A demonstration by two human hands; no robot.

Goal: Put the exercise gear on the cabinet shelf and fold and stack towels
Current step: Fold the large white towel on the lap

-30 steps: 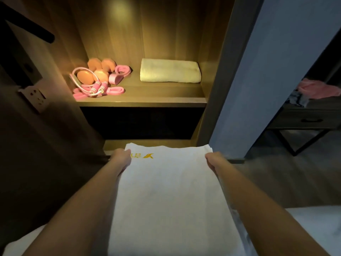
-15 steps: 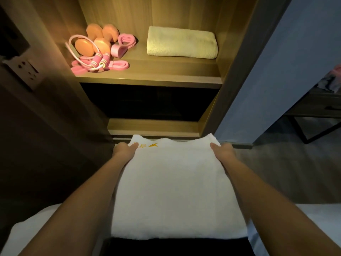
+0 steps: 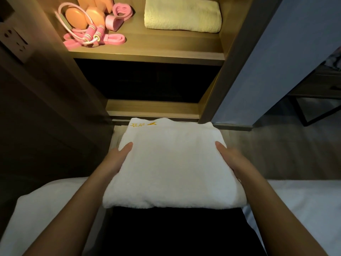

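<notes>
White towel: the white towel (image 3: 171, 163) is folded into a thick rectangle. You hold it flat in the air between both hands, in front of the cabinet. Yellow embroidered marks sit near its far left corner.
Left hand: your left hand (image 3: 116, 160) is at the towel's left edge. The thumb lies on top and the fingers are tucked underneath out of sight, so you are grasping that edge.
Right hand: your right hand (image 3: 233, 160) mirrors it on the right edge, thumb on top and fingers under, grasping the towel.
Cabinet shelf: the lit wooden cabinet shelf (image 3: 147, 52) is at the top of your view. The exercise gear lies on its left half and a towel on its right.
Cream towel: the cream towel (image 3: 182, 17) lies folded on the shelf, its right end near the cabinet's side wall, apart from the gear.
Dumbbells: the orange dumbbells (image 3: 86, 17) are at the back left, partly cut off by the top of the view.
Jump rope: the pink jump rope (image 3: 93, 35) has its handles side by side in front of the dumbbells. Its cord loops round them.
Resistance band: the flat pink resistance band (image 3: 114, 39) lies at the front of the pile.
Pink looped piece: the pink looped piece (image 3: 118, 17) is just right of the dumbbells. You cannot tell what it is.
Lower compartment: the lower compartment (image 3: 147, 80) is too dark to read.
Bed: the bed (image 3: 36, 218) shows white bedding on both sides of your arms.
Wall socket: the wall socket (image 3: 14, 43) is on the left panel.
Side table: the dark side table (image 3: 313, 85) is at the right edge.
</notes>
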